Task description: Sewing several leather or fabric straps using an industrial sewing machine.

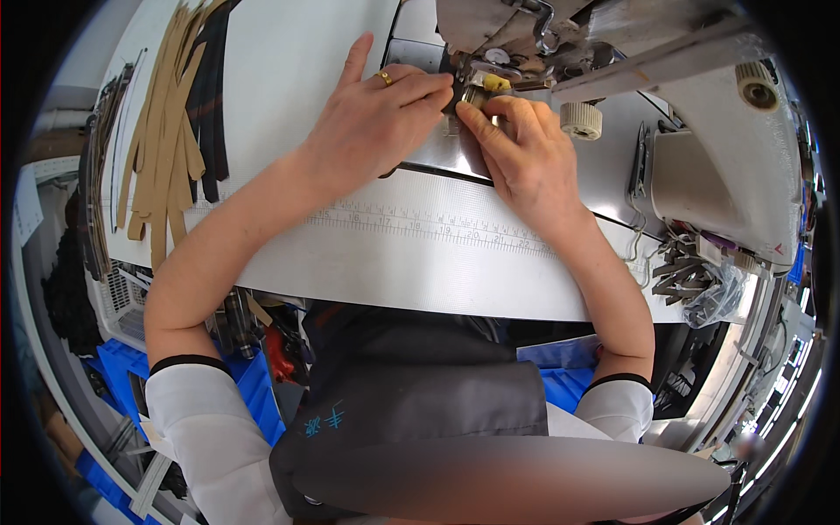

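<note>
Both hands meet at the far side of the counter, right under the head of the sewing machine. My left hand, with a gold ring on one finger, lies flat with fingers nearly closed together, index pointing away, fingertips pressing a small dark piece of strap onto the shiny metal plate. My right hand comes in from the near right, fingers narrowed and pinching down on the same piece just beside the presser foot. A small yellow part sits right above the fingertips. The piece is mostly hidden by my fingers, so I cannot tell its full shape.

Judging from this, the piece sits at the needle, being positioned or stitched; I would say this one is mid-way. On the far left a loose pile of tan and black straps lies flat, woven and limp. A printed ruler strip runs across the smooth pale counter. Two ribbed cream knobs stand to the right, and a clump of grey metal clips lies at the near right edge.
</note>
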The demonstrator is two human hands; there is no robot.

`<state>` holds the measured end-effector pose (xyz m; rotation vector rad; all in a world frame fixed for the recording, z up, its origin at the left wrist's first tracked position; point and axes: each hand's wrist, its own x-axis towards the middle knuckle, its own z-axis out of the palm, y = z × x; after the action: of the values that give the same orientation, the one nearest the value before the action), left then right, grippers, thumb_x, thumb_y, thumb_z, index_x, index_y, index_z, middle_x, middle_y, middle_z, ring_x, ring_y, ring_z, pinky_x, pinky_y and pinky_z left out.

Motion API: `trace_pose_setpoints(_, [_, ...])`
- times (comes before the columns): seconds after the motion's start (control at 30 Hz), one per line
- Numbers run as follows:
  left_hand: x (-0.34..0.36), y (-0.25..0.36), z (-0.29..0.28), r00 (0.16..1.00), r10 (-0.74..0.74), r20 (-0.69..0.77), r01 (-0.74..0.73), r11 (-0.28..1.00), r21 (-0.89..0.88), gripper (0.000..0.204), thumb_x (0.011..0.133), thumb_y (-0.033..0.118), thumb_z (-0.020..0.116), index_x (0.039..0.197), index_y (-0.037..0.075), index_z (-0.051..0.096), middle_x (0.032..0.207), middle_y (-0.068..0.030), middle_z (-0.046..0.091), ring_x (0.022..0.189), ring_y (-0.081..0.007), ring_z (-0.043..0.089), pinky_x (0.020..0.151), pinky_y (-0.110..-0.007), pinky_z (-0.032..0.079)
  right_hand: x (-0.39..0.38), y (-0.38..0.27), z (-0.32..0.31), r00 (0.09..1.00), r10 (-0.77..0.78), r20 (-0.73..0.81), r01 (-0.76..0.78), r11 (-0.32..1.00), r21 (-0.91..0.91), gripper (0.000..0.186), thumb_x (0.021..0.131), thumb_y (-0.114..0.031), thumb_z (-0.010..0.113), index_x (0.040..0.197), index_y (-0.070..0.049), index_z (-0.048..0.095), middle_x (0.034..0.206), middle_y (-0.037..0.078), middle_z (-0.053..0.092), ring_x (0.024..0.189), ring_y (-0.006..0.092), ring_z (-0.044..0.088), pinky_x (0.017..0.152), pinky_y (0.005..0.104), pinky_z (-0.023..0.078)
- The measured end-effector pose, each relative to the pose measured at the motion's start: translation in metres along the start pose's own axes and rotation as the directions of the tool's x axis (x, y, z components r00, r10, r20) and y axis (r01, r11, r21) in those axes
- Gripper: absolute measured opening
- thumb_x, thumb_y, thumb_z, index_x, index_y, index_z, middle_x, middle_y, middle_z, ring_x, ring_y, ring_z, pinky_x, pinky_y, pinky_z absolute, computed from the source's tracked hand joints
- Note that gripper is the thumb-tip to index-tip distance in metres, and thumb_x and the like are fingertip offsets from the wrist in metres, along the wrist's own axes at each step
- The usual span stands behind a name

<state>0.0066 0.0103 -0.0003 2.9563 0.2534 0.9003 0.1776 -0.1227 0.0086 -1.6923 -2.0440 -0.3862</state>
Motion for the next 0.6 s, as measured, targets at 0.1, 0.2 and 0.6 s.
trace_pose_setpoints(0.1, [0.004, -0.006, 0.005, 0.999, 0.036, 0.005, -0.036, 0.998, 0.052, 0.019, 0.081, 0.016, 0.068, 0.098, 0.009, 0.068, 0.109, 0.0035, 0.064, 0.099, -0.0137, 0.061, 0.106, -0.059, 0.029, -0.001, -0.001, 0.0, 0.999, 0.034, 0.015, -0.033, 0.997, -0.064, 0.036, 0.077, -0.007, 0.069, 0.112, -0.015, 0.069, 0.095, 0.003, 0.058, 0.081, 0.0204, 0.056, 0.058, 0.0317, 0.048])
trace_pose_setpoints(0.2, [0.011, -0.009, 0.007, 0.999, 0.039, 0.008, -0.04, 0.997, 0.067, 0.019, 0.08, 0.015, 0.069, 0.098, 0.009, 0.068, 0.107, 0.0035, 0.064, 0.096, -0.0141, 0.062, 0.107, -0.057, 0.029, -0.001, -0.001, -0.001, 0.997, 0.067, 0.022, -0.065, 0.994, -0.088, 0.033, 0.08, -0.007, 0.068, 0.112, -0.016, 0.069, 0.094, 0.004, 0.058, 0.077, 0.0193, 0.056, 0.054, 0.0295, 0.047])
trace_pose_setpoints(0.6, [0.004, -0.015, 0.014, 0.998, -0.002, -0.067, -0.001, 0.999, -0.038, 0.02, 0.079, 0.017, 0.072, 0.098, 0.021, 0.07, 0.099, 0.0107, 0.063, 0.088, -0.0102, 0.062, 0.11, -0.056, 0.024, 0.009, 0.023, -0.023, 0.616, 0.585, 0.528, -0.683, 0.062, 0.728, 0.021, 0.093, -0.016, 0.055, 0.093, 0.003, 0.064, 0.074, 0.006, 0.066, 0.061, 0.0083, 0.06, 0.057, 0.0191, 0.048])
